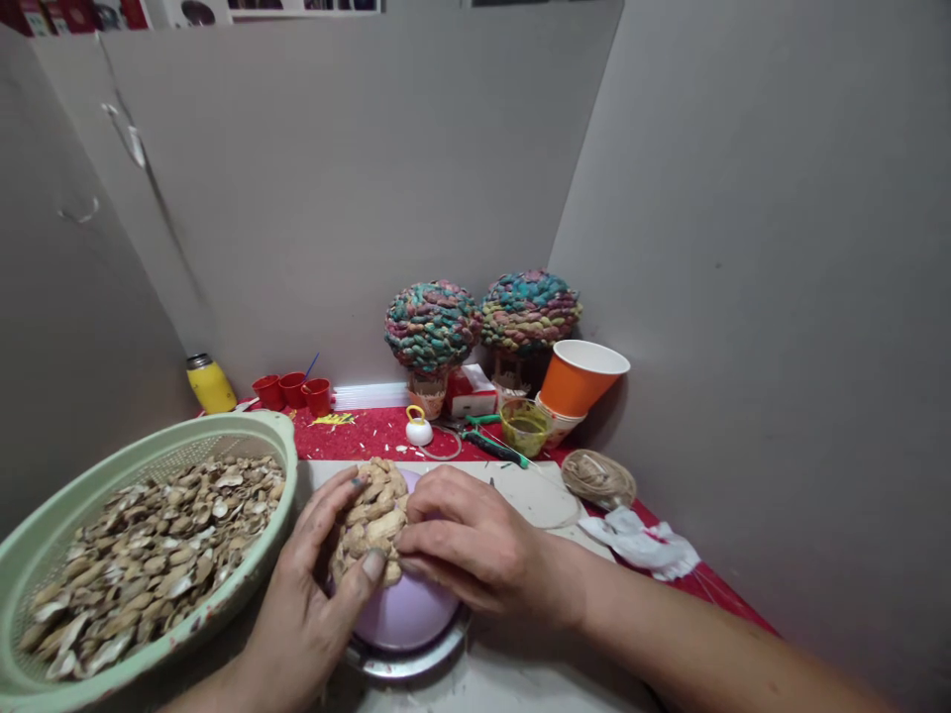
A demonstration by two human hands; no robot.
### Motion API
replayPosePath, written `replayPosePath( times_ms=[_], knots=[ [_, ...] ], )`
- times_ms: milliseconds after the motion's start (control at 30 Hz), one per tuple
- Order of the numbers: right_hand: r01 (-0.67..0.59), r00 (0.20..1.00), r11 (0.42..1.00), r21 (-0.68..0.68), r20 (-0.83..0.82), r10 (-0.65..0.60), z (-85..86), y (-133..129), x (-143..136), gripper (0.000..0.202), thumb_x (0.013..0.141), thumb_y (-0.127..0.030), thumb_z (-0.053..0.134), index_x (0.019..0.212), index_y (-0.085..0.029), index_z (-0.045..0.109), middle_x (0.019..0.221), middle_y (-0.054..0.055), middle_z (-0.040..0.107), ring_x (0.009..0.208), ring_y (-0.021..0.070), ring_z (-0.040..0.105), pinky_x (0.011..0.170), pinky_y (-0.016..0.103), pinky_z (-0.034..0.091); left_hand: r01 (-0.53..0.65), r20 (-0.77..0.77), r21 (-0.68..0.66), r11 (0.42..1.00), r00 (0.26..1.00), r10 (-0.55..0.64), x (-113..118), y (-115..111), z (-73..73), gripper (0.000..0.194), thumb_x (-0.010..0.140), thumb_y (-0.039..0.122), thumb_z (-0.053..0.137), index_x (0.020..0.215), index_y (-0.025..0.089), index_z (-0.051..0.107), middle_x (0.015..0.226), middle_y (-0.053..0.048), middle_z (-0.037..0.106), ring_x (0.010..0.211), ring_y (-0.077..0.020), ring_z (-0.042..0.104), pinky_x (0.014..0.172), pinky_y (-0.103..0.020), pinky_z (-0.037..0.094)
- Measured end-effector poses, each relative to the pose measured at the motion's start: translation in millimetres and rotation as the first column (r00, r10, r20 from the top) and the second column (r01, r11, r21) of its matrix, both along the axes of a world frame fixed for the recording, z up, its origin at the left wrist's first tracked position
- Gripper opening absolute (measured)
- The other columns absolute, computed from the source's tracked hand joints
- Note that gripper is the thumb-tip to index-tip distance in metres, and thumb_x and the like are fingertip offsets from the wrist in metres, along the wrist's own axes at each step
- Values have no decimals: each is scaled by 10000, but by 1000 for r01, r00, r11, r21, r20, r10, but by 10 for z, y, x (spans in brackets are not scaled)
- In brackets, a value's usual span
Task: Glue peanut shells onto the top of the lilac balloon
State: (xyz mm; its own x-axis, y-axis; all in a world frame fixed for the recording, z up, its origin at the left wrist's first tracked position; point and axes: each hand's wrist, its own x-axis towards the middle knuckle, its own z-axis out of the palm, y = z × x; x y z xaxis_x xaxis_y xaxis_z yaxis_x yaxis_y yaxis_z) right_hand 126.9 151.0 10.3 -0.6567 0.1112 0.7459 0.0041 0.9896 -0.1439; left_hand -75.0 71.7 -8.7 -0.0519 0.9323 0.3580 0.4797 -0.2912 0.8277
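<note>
A light purple balloon [408,614] sits in a round metal ring or bowl [412,663] at the front middle. Peanut shells [377,505] cover its upper left part in a close layer. My left hand [316,560] cups the left side of the balloon, its fingers behind the shells and its thumb pressing on them from the front. At the right edge of the layer, my right hand [475,540] has its fingertips pinched together on a peanut shell, which they mostly hide. Many loose shell halves [170,545] fill a green colander [286,465] to the left.
Two multicoloured shell-covered balls on stands [433,327] are at the back. Nearby are red cups [318,396], a yellow bottle [211,384], an orange paper cup [580,381], a yellow-green bowl [524,428], green-handled pliers [494,448], a twine coil [598,478] and white tissue [643,540]. Grey panels enclose the table.
</note>
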Motion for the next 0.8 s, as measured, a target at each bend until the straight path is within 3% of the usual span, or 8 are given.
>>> replayPosePath(
  times_ms=[200,300,400,467,567,800],
  knots=[
    [19,999,1000,-13,-27,-19,60,-13,66,179,1009,-249,476,1092,-165,610,933,102,630,865,215,578,774,364,511,39,103,2,999,994,-39,-71,-11,-92,448,956,498,448,1349,328,578,1519,-36,484,1433,-290,368,1169,-488,324],
    [57,998,997,54,-29,-55,98,-67,121,338,1043,-357,404,1302,-160,499,1132,150,622,1080,246,580,915,406,500,75,111,33,997,991,-79,-75,7,-136,457,961,527,411,1355,364,575,1529,-10,476,1443,-291,349,1191,-505,266],
    [85,990,974,208,96,-107,97,-142,139,512,1051,-461,331,1442,-131,347,1348,182,567,1396,275,357,1139,476,306,85,142,47,995,986,-91,-52,7,-154,481,956,555,398,1359,361,577,1533,-14,472,1434,-297,365,1203,-521,212],
    [80,975,953,293,177,-136,68,-176,124,575,1039,-505,339,1456,-109,333,1402,166,556,1473,276,212,1200,493,167,40,183,61,997,982,-51,-33,-3,-157,493,955,566,389,1346,348,593,1512,-24,501,1419,-298,390,1206,-522,197],
    [80,956,937,341,240,-169,6,-182,92,600,1027,-519,383,1441,-85,388,1450,124,528,1481,277,196,1223,486,72,41,201,32,999,978,-47,-18,-9,-150,524,947,589,376,1339,328,604,1506,-39,510,1419,-309,391,1202,-539,194],
    [71,921,923,378,331,-207,-72,-119,103,609,1006,-493,459,1441,-71,400,1506,110,452,1487,302,166,1220,519,8,90,161,-38,995,983,-83,-12,7,-88,645,926,657,311,1375,277,577,1537,-74,465,1439,-338,346,1195,-582,162]
  ],
)
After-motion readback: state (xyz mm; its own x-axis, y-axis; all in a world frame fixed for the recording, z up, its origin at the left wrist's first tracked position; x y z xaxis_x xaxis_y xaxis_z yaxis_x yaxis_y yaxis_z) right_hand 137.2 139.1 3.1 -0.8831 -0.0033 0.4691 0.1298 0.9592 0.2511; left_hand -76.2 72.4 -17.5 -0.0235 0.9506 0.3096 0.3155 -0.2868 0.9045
